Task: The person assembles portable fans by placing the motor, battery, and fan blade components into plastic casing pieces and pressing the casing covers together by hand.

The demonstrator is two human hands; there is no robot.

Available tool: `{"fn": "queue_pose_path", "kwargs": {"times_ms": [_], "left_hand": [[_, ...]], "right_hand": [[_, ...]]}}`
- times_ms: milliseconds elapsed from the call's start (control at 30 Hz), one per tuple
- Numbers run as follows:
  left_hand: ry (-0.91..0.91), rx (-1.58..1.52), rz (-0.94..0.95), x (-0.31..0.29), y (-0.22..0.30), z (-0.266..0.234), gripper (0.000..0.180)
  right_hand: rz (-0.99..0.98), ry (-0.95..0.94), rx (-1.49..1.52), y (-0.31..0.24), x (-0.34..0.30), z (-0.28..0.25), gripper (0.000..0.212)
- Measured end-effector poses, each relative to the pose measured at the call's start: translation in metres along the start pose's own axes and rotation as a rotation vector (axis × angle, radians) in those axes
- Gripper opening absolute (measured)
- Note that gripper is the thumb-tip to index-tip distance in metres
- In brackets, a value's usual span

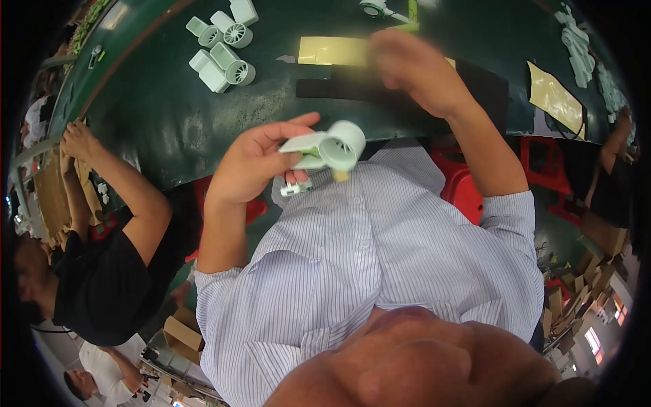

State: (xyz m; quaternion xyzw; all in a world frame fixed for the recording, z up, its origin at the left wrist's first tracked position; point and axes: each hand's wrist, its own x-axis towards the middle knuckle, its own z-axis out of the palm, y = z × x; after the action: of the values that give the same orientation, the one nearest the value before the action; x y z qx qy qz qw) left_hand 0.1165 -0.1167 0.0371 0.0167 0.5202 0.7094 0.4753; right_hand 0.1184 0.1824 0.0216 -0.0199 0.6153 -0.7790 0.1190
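My left hand (245, 163) is closed around a pale green plastic fan housing (344, 144), gripping its flat, split handle end. The housing's round, vented end points to the right, above the table's near edge. Close below my fingers hangs a small white part (296, 188); what holds it there is hard to make out. A small yellowish piece (340, 176) shows just under the round end. My right hand (410, 68) is raised over a shiny yellow sheet (331, 51), its fingers smeared by motion. Whether it holds anything cannot be seen. A black strip (322, 89) lies beside the sheet.
Several similar housings (237, 35) lie on the dark green table (176, 115) at the far left. Another yellow sheet (556, 98) and pale green parts (578, 51) are at the right. A red stool (464, 197) stands nearby. A co-worker's hands (80, 141) rest at the left.
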Motion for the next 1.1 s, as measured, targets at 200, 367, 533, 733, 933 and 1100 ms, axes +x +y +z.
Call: {"fn": "queue_pose_path", "kwargs": {"times_ms": [200, 367, 533, 733, 933, 1100], "left_hand": [[0.148, -0.261, 0.292, 0.031, 0.000, -0.023, 0.037], [0.302, -0.129, 0.374, 0.072, 0.002, -0.003, 0.034], [0.308, -0.070, 0.343, 0.096, 0.007, 0.008, 0.033], [0.276, -0.137, 0.221, 0.109, 0.016, 0.016, 0.031], [0.220, -0.197, 0.217, 0.118, 0.011, 0.003, 0.031], [0.251, -0.199, 0.211, 0.119, 0.013, 0.010, 0.033]], "right_hand": [[-0.112, -0.139, -0.332, 0.000, -0.016, 0.020, 0.032], [-0.261, -0.031, -0.288, -0.013, -0.015, 0.032, 0.024], [-0.547, -0.128, -0.912, -0.021, 0.034, 0.030, 0.020], [-0.550, -0.246, -1.090, -0.025, 0.070, 0.007, 0.021], [-0.607, -0.241, -1.139, -0.055, 0.059, 0.025, 0.019], [-0.510, -0.347, -1.099, -0.041, 0.076, 0.012, 0.016]]}}
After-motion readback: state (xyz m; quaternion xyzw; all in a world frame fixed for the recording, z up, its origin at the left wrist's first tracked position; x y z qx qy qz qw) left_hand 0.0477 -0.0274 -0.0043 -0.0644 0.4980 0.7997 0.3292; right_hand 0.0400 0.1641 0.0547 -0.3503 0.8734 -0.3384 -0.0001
